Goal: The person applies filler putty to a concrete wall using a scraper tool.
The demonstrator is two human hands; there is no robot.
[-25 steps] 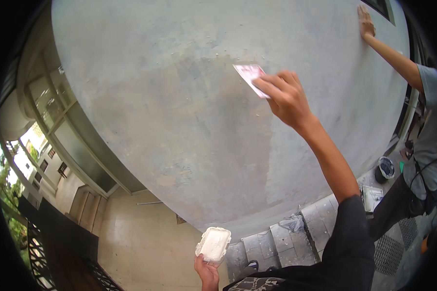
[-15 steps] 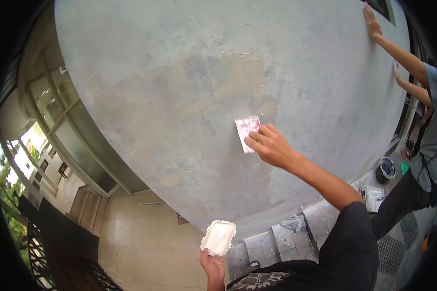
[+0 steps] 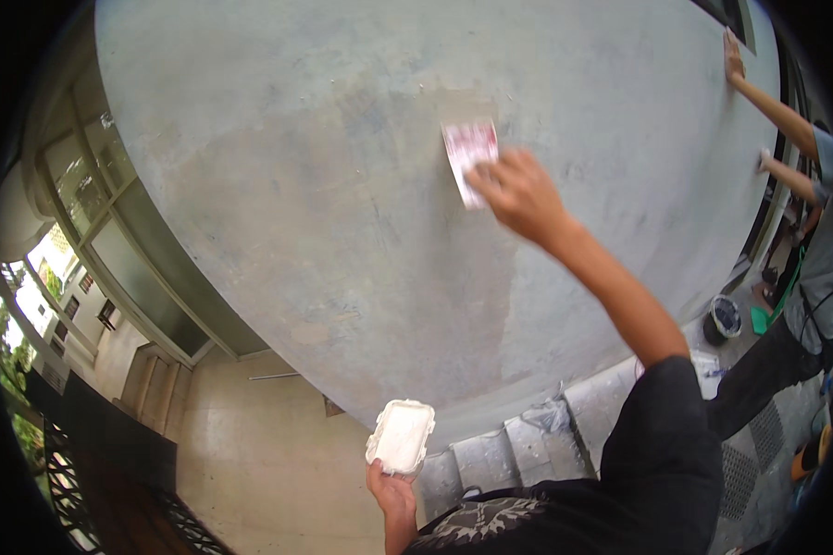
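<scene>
My right hand (image 3: pixel 526 196) grips a flat, pale scraper (image 3: pixel 472 143) with red smears, its fingers closed along the right side. The scraper lies against or very close to a large grey wall (image 3: pixel 370 222), near the top of a darker, brownish-grey patch. A few pale specks dot the wall above and around it. Lower down, my left hand (image 3: pixel 395 495) holds a shallow rectangular white container (image 3: pixel 404 437) from beneath, with a whitish paste covering its inside. Most of the left fingers are hidden under the container.
At right another person reaches to the wall, one hand (image 3: pixel 734 60) high and another (image 3: pixel 764 161) lower. Below stand a dark bucket (image 3: pixel 722 321) and grey steps (image 3: pixel 528 449) with a clear plastic bag (image 3: pixel 548 414). Glass doors (image 3: pixel 148 277) and a tiled floor (image 3: pixel 259 444) lie left.
My right hand has slid the scraper up the wall to the patch's upper part; pale ridges there have thinned. The left hand still holds the container. The view has shifted slightly.
</scene>
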